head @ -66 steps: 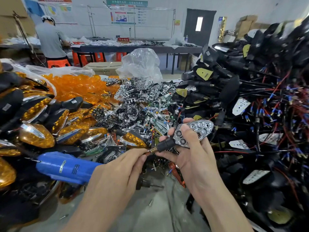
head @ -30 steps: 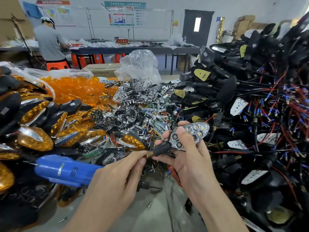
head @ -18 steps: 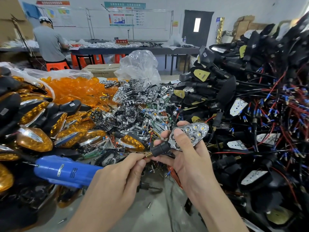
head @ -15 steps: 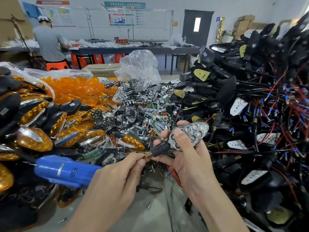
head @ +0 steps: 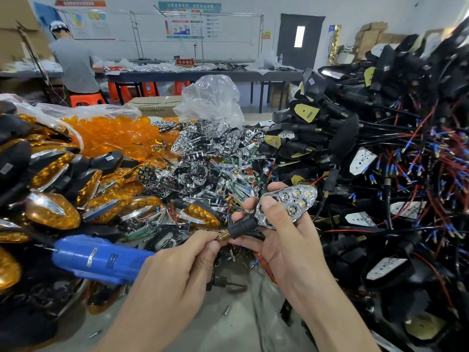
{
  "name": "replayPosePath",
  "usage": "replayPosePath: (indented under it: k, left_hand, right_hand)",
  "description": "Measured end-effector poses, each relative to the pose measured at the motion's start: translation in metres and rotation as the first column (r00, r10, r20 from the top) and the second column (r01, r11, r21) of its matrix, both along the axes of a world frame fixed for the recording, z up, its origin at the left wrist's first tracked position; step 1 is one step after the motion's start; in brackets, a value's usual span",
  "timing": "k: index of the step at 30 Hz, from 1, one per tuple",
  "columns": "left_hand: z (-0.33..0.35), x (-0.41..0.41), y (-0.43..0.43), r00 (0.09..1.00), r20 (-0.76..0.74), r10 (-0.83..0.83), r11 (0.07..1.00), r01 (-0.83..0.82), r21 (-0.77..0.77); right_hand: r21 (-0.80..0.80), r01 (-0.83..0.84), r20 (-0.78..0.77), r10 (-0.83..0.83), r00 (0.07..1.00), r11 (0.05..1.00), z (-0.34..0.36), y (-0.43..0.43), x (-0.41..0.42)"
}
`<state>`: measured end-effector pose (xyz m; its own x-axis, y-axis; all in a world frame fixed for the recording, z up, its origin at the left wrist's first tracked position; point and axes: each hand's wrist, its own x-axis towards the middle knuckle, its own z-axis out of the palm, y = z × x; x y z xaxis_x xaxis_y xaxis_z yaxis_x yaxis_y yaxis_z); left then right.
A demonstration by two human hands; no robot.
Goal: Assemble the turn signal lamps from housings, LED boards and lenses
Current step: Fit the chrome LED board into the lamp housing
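My right hand point(head: 284, 240) grips a black lamp housing point(head: 286, 207) whose chrome reflector shows several LEDs, with no lens on it. The thumb presses on the reflector's left end. My left hand point(head: 182, 270) pinches the brass threaded tip point(head: 223, 235) of the housing's black stem. Loose orange lenses point(head: 119, 135) are heaped at the back left. Chrome reflectors point(head: 200, 158) lie piled in the middle. Black housings with LED boards and wires point(head: 368, 158) are stacked on the right.
A blue electric screwdriver point(head: 96, 257) lies just left of my left hand. Finished amber lamps point(head: 58, 196) fill the left side. A clear plastic bag point(head: 213, 97) stands behind the piles. A person point(head: 73, 59) works at a far table. Loose screws lie on the grey table point(head: 203, 326).
My hands and the housing have barely shifted. The left fingers stay on the stem's brass tip and the right hand keeps the same grip.
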<state>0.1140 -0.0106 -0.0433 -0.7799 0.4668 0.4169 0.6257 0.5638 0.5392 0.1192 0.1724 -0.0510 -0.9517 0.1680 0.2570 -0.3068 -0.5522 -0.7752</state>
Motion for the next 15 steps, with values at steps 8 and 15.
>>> replayPosePath:
  k: [8, 15]
  left_hand:
    - [-0.0005, -0.0004, -0.001, 1.0, 0.003, 0.004, 1.0, -0.004, -0.024]
    - [-0.0003, -0.0011, -0.0004, 1.0, -0.003, -0.006, 0.999, 0.006, -0.04]
  right_hand:
    - [0.021, 0.033, 0.003, -0.033, 0.999, 0.999, -0.0008, -0.0007, -0.001]
    - [0.06, 0.072, 0.005, -0.072, 0.997, 0.996, -0.0012, -0.002, -0.0009]
